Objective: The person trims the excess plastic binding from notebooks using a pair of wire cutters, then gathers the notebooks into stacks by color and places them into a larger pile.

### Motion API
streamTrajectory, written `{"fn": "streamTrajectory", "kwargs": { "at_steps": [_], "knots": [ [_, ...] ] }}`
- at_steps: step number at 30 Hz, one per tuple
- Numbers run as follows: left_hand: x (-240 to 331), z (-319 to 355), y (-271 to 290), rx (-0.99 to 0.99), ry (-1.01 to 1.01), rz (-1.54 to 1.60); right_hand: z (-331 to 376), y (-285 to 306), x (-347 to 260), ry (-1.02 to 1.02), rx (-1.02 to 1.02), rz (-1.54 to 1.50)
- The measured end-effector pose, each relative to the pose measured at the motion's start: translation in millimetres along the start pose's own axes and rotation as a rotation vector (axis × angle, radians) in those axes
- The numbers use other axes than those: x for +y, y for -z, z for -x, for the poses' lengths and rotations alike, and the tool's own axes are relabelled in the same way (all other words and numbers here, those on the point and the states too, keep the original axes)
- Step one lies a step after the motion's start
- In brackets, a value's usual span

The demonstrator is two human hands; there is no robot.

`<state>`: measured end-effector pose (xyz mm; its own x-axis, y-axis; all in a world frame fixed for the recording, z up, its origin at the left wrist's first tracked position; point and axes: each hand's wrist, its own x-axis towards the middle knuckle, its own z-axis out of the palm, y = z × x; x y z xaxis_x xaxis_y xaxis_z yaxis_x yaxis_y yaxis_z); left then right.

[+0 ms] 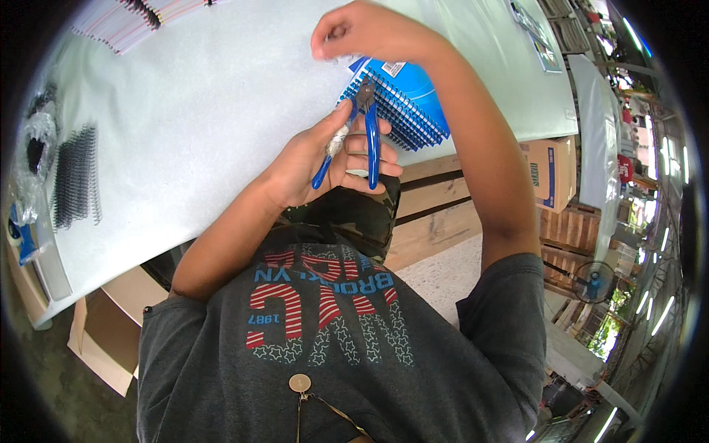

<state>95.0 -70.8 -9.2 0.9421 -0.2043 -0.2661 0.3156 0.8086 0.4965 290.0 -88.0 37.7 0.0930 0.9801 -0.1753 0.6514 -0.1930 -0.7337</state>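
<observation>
Blue-handled pliers (371, 131): held in the left hand (309, 158) in front of the torso, with the head pointed away from the body and the handles spread, one partly wrapped in whitish material – perhaps for padding or grip.
Left fingers: the thumb is laid along the wrapped handle, and the other handle is backed by the slightly parted fingers, so the tool seems to be supported loosely rather than squeezed.
Right hand: (369, 31) raised beyond the pliers and close to the notebooks, fingers curled inward and blurred; whether anything is pinched in them cannot be told.
Spiral notebooks (423, 90): stacked at the near table edge, partly behind the pliers, blue cover up; the bound sides are turned toward the left hand, presumably for easy access.
Black coils (76, 177): laid side by side at the far left of the table (199, 111), well apart from the notebooks – probably grouped so that tangling is avoided.
Cardboard box (550, 176): placed beyond the right arm, beside the table.
</observation>
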Motion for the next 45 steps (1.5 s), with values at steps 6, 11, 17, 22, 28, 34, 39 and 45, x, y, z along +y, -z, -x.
{"fn": "streamTrajectory", "kwargs": {
  "at_steps": [6,11,17,22,28,34,39,45],
  "knots": [
    [-0.4,-5.2,17.4,-0.062,-0.01,0.253,40.8,9.4,-10.7,-0.011,0.287,-1.47],
    [5.9,0.1,19.8,0.035,0.038,-0.077,84.2,12.1,-8.9,0.026,0.149,-0.914],
    [1.6,-1.6,17.4,-0.008,-0.022,0.037,94.3,-20.5,-17.8,-0.289,0.239,0.325],
    [0.1,-4.1,23.4,-0.156,-0.04,0.123,96.4,-24.2,-5.6,-0.177,0.292,0.297],
    [-4.7,-7.2,37.8,-0.242,-0.016,0.299,94.3,-22.7,-11.4,-0.208,0.274,0.24],
    [9.8,1.5,-2.4,0.585,-0.085,-1.404,96.1,-26.8,-6.8,-0.182,0.313,0.316],
    [4.8,5.1,22.4,0.124,0.011,-0.227,95.1,-24.9,-11.4,-0.233,0.272,0.357],
    [16.3,9.1,13.4,0.34,0.09,-0.679,94.0,-24.6,-10.7,-0.201,0.285,0.327]
  ]
}}
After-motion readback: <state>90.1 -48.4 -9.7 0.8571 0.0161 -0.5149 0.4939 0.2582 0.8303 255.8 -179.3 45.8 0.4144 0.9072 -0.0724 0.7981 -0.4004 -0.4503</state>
